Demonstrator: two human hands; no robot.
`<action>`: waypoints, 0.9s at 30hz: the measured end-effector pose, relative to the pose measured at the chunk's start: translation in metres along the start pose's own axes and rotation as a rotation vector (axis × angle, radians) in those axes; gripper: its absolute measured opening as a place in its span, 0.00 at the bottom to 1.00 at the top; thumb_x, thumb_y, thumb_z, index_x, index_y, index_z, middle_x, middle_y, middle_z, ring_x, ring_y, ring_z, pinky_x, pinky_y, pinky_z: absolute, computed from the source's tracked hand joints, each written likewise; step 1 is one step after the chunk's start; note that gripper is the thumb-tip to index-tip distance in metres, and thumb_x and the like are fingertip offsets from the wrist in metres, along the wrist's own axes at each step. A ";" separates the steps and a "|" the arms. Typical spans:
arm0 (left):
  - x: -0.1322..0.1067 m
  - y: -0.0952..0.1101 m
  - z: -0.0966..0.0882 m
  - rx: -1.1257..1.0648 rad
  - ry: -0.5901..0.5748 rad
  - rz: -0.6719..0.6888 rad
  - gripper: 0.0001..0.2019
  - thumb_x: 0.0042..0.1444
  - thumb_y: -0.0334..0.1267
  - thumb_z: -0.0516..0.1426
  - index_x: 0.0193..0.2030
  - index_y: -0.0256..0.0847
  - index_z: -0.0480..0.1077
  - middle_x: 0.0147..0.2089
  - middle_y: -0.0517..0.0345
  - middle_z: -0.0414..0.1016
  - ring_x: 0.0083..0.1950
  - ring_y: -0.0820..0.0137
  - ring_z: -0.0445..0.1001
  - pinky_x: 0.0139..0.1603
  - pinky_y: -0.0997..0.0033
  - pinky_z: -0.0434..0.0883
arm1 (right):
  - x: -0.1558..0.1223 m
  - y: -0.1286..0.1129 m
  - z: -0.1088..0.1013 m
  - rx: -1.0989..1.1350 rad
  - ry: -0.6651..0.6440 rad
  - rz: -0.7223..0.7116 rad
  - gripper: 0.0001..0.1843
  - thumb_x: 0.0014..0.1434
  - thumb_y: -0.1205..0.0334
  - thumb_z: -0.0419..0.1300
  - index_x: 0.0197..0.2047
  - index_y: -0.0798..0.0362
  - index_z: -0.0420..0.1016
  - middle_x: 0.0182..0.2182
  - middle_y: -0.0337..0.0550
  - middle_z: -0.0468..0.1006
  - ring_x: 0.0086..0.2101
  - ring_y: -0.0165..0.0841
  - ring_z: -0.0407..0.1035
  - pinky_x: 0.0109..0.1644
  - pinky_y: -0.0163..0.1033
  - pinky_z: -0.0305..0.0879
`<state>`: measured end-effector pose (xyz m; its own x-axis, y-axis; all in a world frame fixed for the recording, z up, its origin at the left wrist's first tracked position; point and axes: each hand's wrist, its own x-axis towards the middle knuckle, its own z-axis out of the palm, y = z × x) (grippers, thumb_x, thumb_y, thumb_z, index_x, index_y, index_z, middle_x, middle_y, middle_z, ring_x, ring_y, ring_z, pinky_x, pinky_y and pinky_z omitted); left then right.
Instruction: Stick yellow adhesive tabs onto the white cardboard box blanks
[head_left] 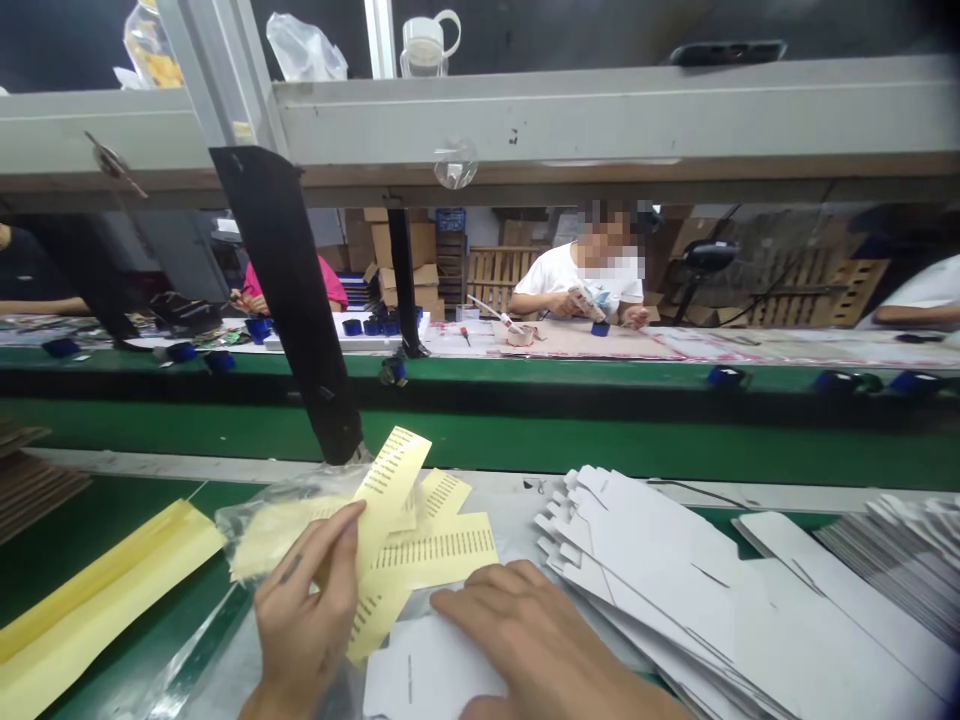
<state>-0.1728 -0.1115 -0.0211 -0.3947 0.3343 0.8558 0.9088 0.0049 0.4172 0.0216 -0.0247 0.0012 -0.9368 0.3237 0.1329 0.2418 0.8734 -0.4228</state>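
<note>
My left hand (311, 610) pinches a pale yellow strip of printed stickers (390, 480) between thumb and fingers, its upper end tilted up and to the right. More yellow sticker sheets (450, 550) lie fanned out just behind and below it, partly over a clear plastic bag (255, 520). My right hand (525, 630) rests over a small white carton (427, 665) in front of me, fingers stretched across its upper right part. The carton's right side is hidden under that hand.
Flat white cartons (660, 570) are stacked at right, with more folded ones (892, 560) beyond. Yellow backing paper (105, 610) and brown cardboard (37, 480) lie left. A black-wrapped post (292, 300) rises ahead. Across the green conveyor (525, 440), a co-worker (585, 270) handles a blue part.
</note>
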 end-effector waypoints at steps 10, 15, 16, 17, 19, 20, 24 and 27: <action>0.001 0.007 0.000 0.034 0.006 -0.168 0.08 0.60 0.39 0.57 0.41 0.44 0.77 0.39 0.57 0.83 0.36 0.68 0.81 0.24 0.79 0.74 | -0.026 0.066 -0.123 0.205 0.359 0.410 0.12 0.56 0.57 0.58 0.38 0.48 0.82 0.37 0.41 0.85 0.37 0.39 0.78 0.42 0.41 0.74; -0.004 0.003 -0.002 0.058 -0.030 -0.300 0.13 0.59 0.45 0.58 0.47 0.44 0.76 0.37 0.58 0.83 0.28 0.71 0.79 0.19 0.82 0.70 | -0.038 0.135 -0.144 0.053 0.230 0.678 0.12 0.53 0.60 0.57 0.35 0.53 0.81 0.32 0.46 0.85 0.35 0.43 0.79 0.38 0.41 0.74; -0.003 0.002 -0.002 0.057 -0.047 -0.315 0.14 0.58 0.46 0.58 0.47 0.44 0.76 0.36 0.58 0.83 0.28 0.71 0.79 0.18 0.82 0.70 | -0.040 0.140 -0.142 -0.005 0.239 0.724 0.11 0.50 0.62 0.59 0.34 0.54 0.81 0.32 0.49 0.84 0.35 0.47 0.79 0.37 0.45 0.74; -0.001 0.000 -0.001 0.050 -0.082 -0.325 0.14 0.58 0.47 0.58 0.47 0.44 0.77 0.35 0.58 0.83 0.28 0.70 0.80 0.18 0.82 0.70 | -0.041 0.142 -0.140 -0.065 0.256 0.765 0.12 0.48 0.64 0.60 0.35 0.56 0.81 0.33 0.53 0.84 0.36 0.52 0.78 0.37 0.50 0.73; 0.006 0.000 0.001 0.010 -0.188 -0.316 0.12 0.58 0.47 0.58 0.43 0.45 0.78 0.33 0.59 0.83 0.30 0.67 0.81 0.21 0.80 0.73 | -0.040 0.135 -0.136 -0.177 0.299 0.828 0.17 0.47 0.64 0.60 0.41 0.59 0.80 0.39 0.61 0.82 0.40 0.62 0.76 0.37 0.60 0.71; 0.012 0.001 0.002 -0.021 -0.267 -0.289 0.11 0.58 0.46 0.58 0.41 0.45 0.79 0.34 0.59 0.83 0.32 0.66 0.82 0.24 0.79 0.75 | -0.038 0.127 -0.133 -0.218 0.321 0.828 0.20 0.50 0.61 0.60 0.46 0.58 0.79 0.43 0.62 0.81 0.43 0.64 0.75 0.38 0.63 0.70; 0.037 0.017 0.007 -0.128 -0.563 -0.081 0.10 0.60 0.38 0.55 0.40 0.46 0.79 0.39 0.56 0.83 0.38 0.64 0.81 0.35 0.71 0.77 | -0.020 0.070 -0.109 -0.210 0.521 0.367 0.19 0.59 0.53 0.57 0.51 0.50 0.74 0.48 0.51 0.79 0.47 0.49 0.74 0.47 0.55 0.72; 0.046 0.031 0.006 -0.199 -0.766 -0.007 0.11 0.61 0.33 0.54 0.42 0.46 0.78 0.38 0.58 0.81 0.39 0.66 0.79 0.38 0.71 0.75 | -0.002 0.028 -0.076 -0.134 0.538 -0.116 0.17 0.61 0.61 0.58 0.54 0.49 0.70 0.51 0.47 0.77 0.52 0.40 0.71 0.53 0.47 0.70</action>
<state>-0.1621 -0.0906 0.0295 -0.1318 0.8910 0.4344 0.8368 -0.1349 0.5307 0.0493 0.0267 0.0571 -0.7064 0.3325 0.6248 0.2080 0.9413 -0.2658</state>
